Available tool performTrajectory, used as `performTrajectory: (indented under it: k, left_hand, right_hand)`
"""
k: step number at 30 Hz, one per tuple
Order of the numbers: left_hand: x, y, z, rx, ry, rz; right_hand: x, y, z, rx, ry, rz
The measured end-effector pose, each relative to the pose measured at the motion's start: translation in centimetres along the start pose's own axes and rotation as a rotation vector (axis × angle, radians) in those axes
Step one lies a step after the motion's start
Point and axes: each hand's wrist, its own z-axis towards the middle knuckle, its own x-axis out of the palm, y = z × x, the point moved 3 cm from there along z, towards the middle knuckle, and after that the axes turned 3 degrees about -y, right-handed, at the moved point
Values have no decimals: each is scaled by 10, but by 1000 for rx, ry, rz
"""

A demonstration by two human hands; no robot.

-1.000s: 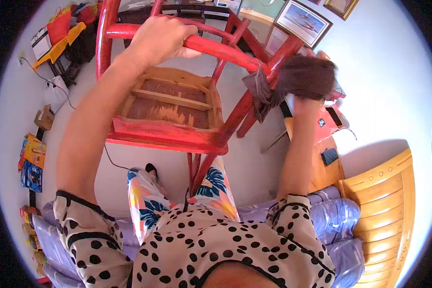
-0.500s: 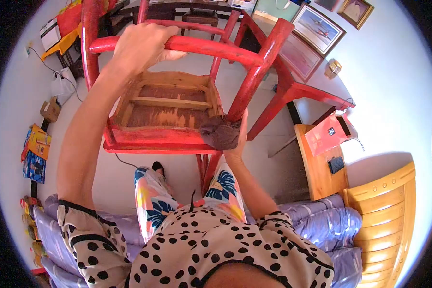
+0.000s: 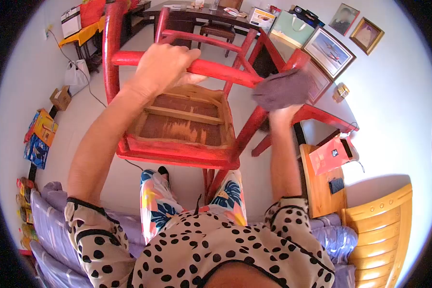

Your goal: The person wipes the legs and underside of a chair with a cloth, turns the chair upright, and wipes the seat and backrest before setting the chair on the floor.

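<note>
A red wooden chair (image 3: 177,156) is held upside down in front of me, its legs pointing up and the bare wood under its seat showing. My left hand (image 3: 162,69) is wrapped around the rung between two of the legs. In my right hand (image 3: 284,114) is a dark brownish-purple cloth (image 3: 282,90), pressed around the upper part of the right-hand leg, near where the rung joins it. The cloth covers most of my right fingers and part of that leg.
Close behind the chair's right side is a red-legged table (image 3: 329,117) with framed pictures (image 3: 329,52). A wooden bench (image 3: 317,185) bearing a red paper bag (image 3: 330,156) is on the right. Purple bedding (image 3: 62,235) lies around me. A cable (image 3: 95,96) crosses the floor at left.
My right hand has moved the cloth up the chair leg from near the seat to beside the rung. My left hand keeps its grip; the chair appears slightly lower and further right in view.
</note>
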Motion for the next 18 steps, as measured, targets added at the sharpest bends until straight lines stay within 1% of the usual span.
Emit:
performTrajectory:
  k: [1,3,5,7,9,10,11,12,15,18]
  left_hand:
    - [-2,-3,-1,3,8,12]
    - [-5,-6,-1,9,17,11]
    - [-6,-10,0,23,27,-27]
    - [-4,-13,4,27,51,-31]
    - [-6,-17,8,34,42,-33]
    - [-7,-20,8,41,23,-36]
    - [-8,-23,10,49,7,-39]
    - [-9,-25,14,36,73,-14]
    - [-8,-31,20,108,-109,-65]
    - [-24,-35,20,270,-371,-87]
  right_hand:
    - [2,3,24,60,85,332]
    - [13,31,59,227,234,718]
    - [14,58,75,259,239,489]
    - [-9,28,97,-28,390,170]
    - [-32,4,110,-248,440,-121]
    - [-40,4,109,-321,415,-253]
    - [-43,-7,105,-201,368,-73]
    - [-39,-10,97,-93,306,115]
    - [-46,9,95,31,238,371]
    - [-48,15,89,78,73,504]
